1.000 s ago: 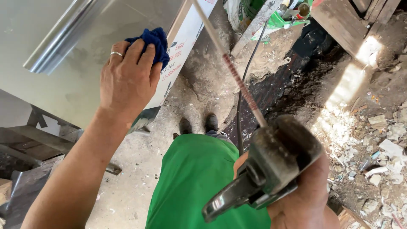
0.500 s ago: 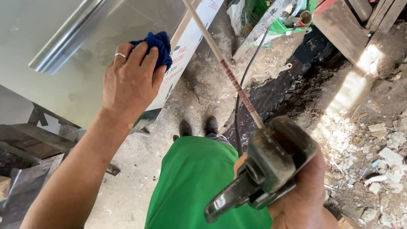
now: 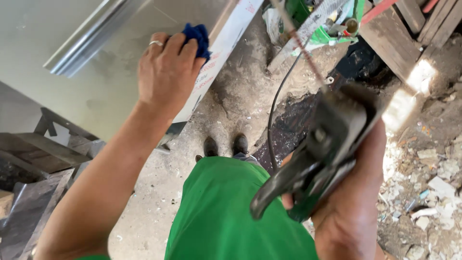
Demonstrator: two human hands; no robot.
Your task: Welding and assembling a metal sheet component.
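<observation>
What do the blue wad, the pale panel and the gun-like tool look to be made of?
Blue wad under the left hand: soft cloth, crumpled folds. Pale panel: smooth matte sheet with a shiny ridge, likely coated metal, though plastic is possible. Gun-like tool in the right hand: dark grimy metal frame and trigger, with a thin rod out the front.

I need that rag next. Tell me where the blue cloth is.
Upper left of the head view: the blue cloth is bunched under the left hand, pressed against the grey panel.

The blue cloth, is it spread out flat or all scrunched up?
Scrunched up. The blue cloth is bunched into a wad under the left hand, pressed against the grey panel.
</observation>
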